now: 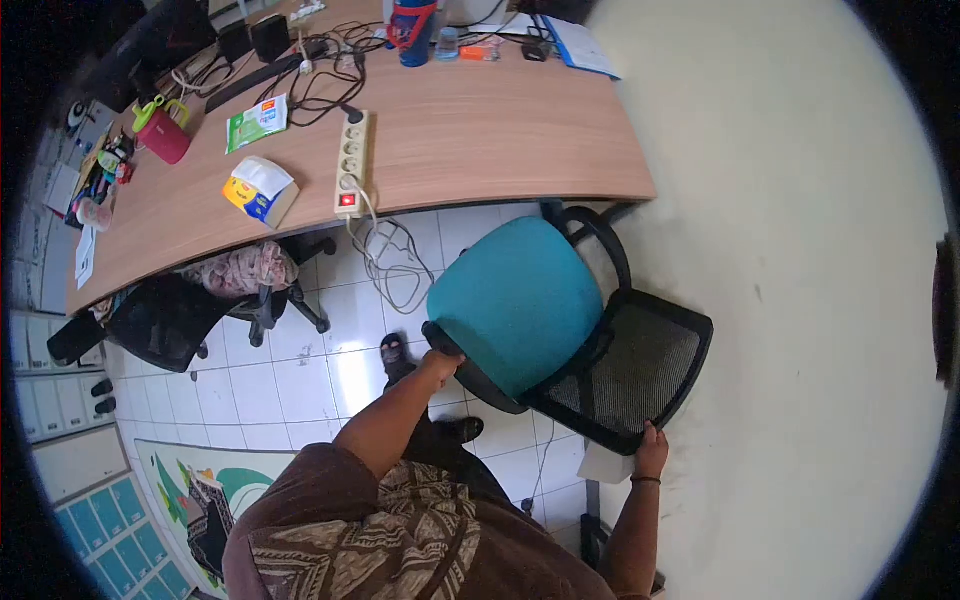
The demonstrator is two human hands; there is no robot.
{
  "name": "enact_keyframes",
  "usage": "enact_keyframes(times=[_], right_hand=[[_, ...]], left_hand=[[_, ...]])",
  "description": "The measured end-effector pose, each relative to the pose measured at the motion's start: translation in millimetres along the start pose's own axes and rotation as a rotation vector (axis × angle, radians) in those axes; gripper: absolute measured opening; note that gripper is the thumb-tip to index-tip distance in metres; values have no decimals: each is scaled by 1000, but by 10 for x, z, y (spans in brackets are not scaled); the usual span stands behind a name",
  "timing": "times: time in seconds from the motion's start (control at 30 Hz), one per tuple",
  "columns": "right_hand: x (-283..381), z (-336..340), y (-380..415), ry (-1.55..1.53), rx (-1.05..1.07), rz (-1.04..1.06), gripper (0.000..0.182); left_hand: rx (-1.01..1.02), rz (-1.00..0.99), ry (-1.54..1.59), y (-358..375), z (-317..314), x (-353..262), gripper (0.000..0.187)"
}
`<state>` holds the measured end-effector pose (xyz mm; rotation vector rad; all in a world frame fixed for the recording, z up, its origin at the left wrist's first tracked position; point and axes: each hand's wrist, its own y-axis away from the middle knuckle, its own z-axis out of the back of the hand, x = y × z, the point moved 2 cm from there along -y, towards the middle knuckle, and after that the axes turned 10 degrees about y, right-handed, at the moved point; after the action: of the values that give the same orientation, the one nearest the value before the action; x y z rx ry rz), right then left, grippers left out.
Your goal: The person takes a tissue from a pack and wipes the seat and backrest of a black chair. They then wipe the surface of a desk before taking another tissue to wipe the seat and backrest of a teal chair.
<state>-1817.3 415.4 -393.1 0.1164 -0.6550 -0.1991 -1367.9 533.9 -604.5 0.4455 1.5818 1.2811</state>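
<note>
The person's patterned sleeve fills the bottom of the view. The left hand (441, 360) is closed on the front edge of the seat of an office chair (515, 300), under the teal cushion. The right hand (652, 450) grips the lower edge of the black mesh backrest (632, 368), with the fingers curled around the frame. The chair is tilted between both hands, above the white tiled floor (260, 390), and its seat faces toward the camera. One foot in a sandal (393, 350) stands on the tiles just beside the seat.

Farther away, a second black chair (165, 320) stands half under the counter (500, 130), and a cloth lies on it. A white power strip (352, 165) lies on the counter, and its cable hangs down to the floor. Near it there is a tissue box (260, 190), a green packet (258, 122) and a red mug (165, 135). A blue bottle (412, 30) stands at the far edge.
</note>
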Motion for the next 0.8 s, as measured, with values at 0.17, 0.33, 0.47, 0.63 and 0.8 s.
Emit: enact_keyframes(times=[0.17,0.33,0.47,0.63,0.8], right_hand=[[-318,159,-64,104,-7,50,41],[-713,258,-184,88,69,42,38],[-449,409,-24,34,52,-15,35],[-442,605,-159,234,35,33,36],[-604,733,-618,521,3,135,50]], left_hand=[[43,73,226,153,-241,515,32],[55,241,310,198,-442,1095,33],[-55,474,343,427,-656,1301,34],[228,634,224,423,-673,1738,46],[329,197,-599,421,-318,1615,44]])
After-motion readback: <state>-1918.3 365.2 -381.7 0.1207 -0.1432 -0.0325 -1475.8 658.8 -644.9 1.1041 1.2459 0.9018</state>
